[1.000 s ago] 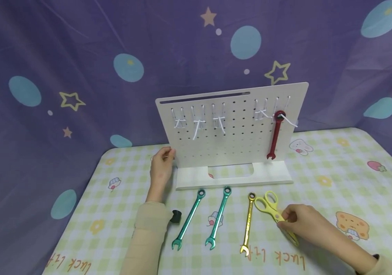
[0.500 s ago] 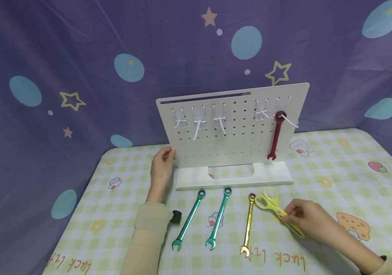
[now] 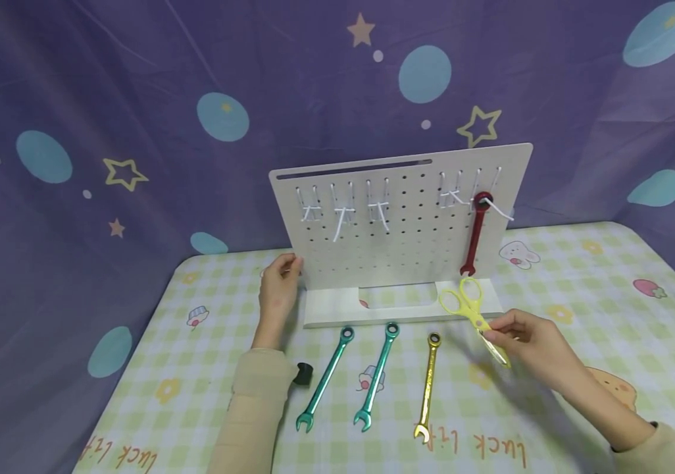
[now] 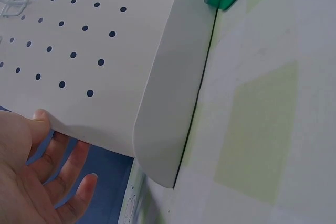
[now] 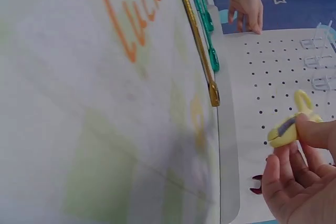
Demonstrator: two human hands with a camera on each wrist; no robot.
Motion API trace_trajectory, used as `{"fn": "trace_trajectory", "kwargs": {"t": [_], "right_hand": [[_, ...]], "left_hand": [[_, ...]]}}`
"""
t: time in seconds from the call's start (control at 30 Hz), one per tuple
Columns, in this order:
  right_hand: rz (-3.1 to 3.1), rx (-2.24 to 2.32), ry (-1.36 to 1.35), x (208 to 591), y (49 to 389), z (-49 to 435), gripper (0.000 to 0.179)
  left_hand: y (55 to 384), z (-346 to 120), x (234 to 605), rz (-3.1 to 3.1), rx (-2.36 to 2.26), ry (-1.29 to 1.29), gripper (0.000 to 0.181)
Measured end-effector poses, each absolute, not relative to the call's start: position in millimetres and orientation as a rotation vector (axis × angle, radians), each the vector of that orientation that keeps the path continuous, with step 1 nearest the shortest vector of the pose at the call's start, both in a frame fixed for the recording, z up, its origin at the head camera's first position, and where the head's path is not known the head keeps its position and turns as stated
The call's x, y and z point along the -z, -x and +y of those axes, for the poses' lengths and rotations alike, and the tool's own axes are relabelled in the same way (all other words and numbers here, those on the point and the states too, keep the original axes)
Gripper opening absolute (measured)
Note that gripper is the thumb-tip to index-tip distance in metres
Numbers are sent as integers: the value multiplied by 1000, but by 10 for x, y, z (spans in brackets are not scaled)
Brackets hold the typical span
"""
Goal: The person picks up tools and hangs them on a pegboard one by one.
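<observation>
My right hand (image 3: 539, 345) pinches a pair of yellow scissors (image 3: 471, 313) by the blade end, in front of the base of a white pegboard (image 3: 367, 253). The scissors' handle loops point up and away from me. In the right wrist view, thumb and fingers hold the yellow-covered blades (image 5: 284, 132). My left hand (image 3: 278, 293) holds the board's left edge; the left wrist view has the thumb (image 4: 40, 121) at the front edge and the other fingers reaching behind. A red wrench (image 3: 474, 242) hangs from the rightmost hook by its ring end.
Two green wrenches (image 3: 324, 380) and a gold wrench (image 3: 428, 388) lie on the checked tablecloth (image 3: 219, 368) before the board. Several white hooks (image 3: 343, 210) jut forward from the board. A purple patterned curtain (image 3: 325, 85) hangs behind the table. A small black object (image 3: 303, 374) is beside my left sleeve.
The scissors have risen off the tablecloth in my right hand and moved forward toward the board. My left hand stays at the board's edge, and the wrenches keep their places.
</observation>
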State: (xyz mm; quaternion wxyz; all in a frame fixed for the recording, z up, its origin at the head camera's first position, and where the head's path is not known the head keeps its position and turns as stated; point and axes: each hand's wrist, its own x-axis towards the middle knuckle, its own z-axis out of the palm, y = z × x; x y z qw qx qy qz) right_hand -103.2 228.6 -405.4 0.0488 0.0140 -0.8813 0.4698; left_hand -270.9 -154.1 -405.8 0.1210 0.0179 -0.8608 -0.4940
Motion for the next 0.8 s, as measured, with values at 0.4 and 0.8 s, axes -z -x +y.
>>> {"fn": "trace_trajectory", "kwargs": {"t": [0.4,0.8], "right_hand": [[-2525,-1623,44,3926,1234,2171,25],[-2328,-1694,33,3678,1436,2065,25]], "left_hand": [[2698,-1549,4062,-2522,1456,-65,31],[2716,-1547,4071,-2517,1444,-49,31]]}}
